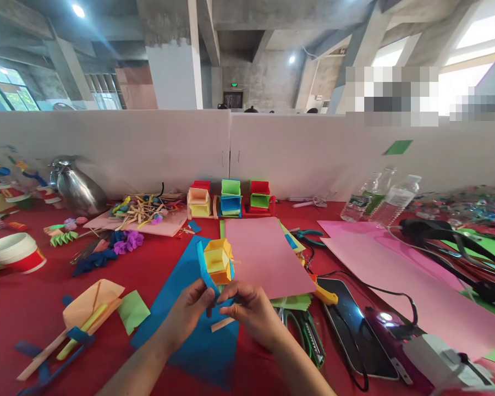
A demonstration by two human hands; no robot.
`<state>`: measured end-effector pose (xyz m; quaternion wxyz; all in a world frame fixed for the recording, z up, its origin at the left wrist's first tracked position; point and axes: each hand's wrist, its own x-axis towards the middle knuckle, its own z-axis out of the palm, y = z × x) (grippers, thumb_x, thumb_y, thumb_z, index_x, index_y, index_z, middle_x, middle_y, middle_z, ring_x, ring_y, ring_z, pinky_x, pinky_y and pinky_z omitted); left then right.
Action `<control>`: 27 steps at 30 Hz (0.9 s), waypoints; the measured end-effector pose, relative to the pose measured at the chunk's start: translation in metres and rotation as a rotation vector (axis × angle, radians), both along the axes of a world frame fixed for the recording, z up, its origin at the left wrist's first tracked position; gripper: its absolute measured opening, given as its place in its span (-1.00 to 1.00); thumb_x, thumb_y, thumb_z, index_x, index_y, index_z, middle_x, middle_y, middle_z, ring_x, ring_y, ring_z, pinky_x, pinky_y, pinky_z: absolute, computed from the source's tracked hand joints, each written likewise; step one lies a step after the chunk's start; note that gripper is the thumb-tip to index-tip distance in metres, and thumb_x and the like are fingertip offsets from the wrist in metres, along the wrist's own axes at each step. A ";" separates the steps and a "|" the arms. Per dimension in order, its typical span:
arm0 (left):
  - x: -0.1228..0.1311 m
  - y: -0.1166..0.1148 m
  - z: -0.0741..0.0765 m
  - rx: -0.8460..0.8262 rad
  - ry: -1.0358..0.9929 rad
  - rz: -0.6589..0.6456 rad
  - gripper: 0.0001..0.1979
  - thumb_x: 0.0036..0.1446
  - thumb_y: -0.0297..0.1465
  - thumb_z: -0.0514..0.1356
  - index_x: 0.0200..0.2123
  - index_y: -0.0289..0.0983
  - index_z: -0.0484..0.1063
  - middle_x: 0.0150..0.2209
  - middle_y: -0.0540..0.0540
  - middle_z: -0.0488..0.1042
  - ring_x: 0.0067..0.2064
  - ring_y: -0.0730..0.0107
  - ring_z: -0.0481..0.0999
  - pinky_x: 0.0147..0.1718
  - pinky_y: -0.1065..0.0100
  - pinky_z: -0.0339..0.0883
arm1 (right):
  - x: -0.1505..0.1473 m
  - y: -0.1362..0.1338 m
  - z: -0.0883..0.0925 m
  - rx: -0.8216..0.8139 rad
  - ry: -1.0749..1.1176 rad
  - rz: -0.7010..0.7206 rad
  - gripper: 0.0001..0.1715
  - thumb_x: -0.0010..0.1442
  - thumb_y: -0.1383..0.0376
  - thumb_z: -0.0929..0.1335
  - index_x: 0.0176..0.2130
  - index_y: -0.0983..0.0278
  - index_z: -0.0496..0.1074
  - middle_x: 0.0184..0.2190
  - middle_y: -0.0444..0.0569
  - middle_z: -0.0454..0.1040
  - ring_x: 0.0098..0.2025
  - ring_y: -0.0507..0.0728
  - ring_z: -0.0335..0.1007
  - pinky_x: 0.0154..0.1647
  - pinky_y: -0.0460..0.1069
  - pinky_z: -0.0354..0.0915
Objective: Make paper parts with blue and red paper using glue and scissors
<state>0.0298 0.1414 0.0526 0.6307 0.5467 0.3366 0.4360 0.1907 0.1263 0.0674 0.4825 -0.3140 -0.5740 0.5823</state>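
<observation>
My left hand and my right hand meet over a blue paper sheet on the red table. Together they pinch the base of a folded paper box piece, yellow and orange with a blue strip on its left side, held upright just above the fingers. A thin wooden stick pokes out under my right hand. A pink sheet lies right behind the hands.
Three stacks of folded paper boxes stand at the white partition. Craft sticks, a metal kettle, a white tub, water bottles, a phone, scissors and a paper-and-stick model surround the work spot.
</observation>
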 end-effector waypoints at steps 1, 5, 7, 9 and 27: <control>0.000 0.001 -0.001 0.012 0.058 0.047 -0.68 0.02 -0.14 0.16 -0.51 -0.31 0.35 -0.59 0.03 0.28 -0.53 0.52 0.24 -0.52 0.47 0.15 | -0.001 0.000 -0.001 0.041 -0.066 -0.046 -0.82 -0.04 0.22 0.43 -0.42 0.28 0.43 -0.48 -0.13 0.43 -0.42 0.03 0.35 -0.35 -0.06 0.25; -0.002 0.003 0.001 0.022 0.142 0.154 -0.65 0.00 -0.11 0.15 -0.57 -0.29 0.29 -0.66 0.07 0.25 -0.57 0.51 0.22 -0.56 0.47 0.11 | -0.001 -0.001 -0.004 0.188 -0.229 -0.139 -0.93 0.05 0.31 0.37 -0.36 0.24 0.45 -0.46 -0.14 0.43 -0.40 0.01 0.32 -0.34 -0.08 0.24; -0.002 0.003 0.003 -0.013 0.149 0.107 -0.64 -0.03 -0.11 0.18 -0.58 -0.29 0.29 -0.69 0.08 0.24 -0.60 0.53 0.19 -0.58 0.47 0.07 | 0.000 -0.001 -0.005 0.252 -0.269 -0.157 -0.94 0.06 0.35 0.35 -0.37 0.23 0.44 -0.44 -0.13 0.43 -0.38 0.01 0.32 -0.32 -0.08 0.24; -0.001 0.003 0.003 -0.057 0.142 0.036 -0.63 -0.06 -0.10 0.19 -0.60 -0.30 0.30 -0.71 0.09 0.23 -0.63 0.55 0.16 -0.61 0.48 0.03 | 0.001 0.000 -0.006 0.304 -0.306 -0.173 -0.91 0.07 0.37 0.33 -0.36 0.22 0.44 -0.44 -0.13 0.42 -0.39 0.01 0.32 -0.33 -0.08 0.25; -0.005 0.001 0.005 0.186 0.273 -0.079 -0.66 0.12 -0.18 0.03 -0.58 -0.28 0.27 -0.58 0.03 0.25 -0.50 0.47 0.25 -0.49 0.45 0.16 | 0.007 0.003 0.000 0.358 -0.444 -0.103 -0.80 0.19 0.33 0.25 -0.45 0.25 0.36 -0.46 -0.14 0.30 -0.39 0.00 0.24 -0.33 -0.11 0.17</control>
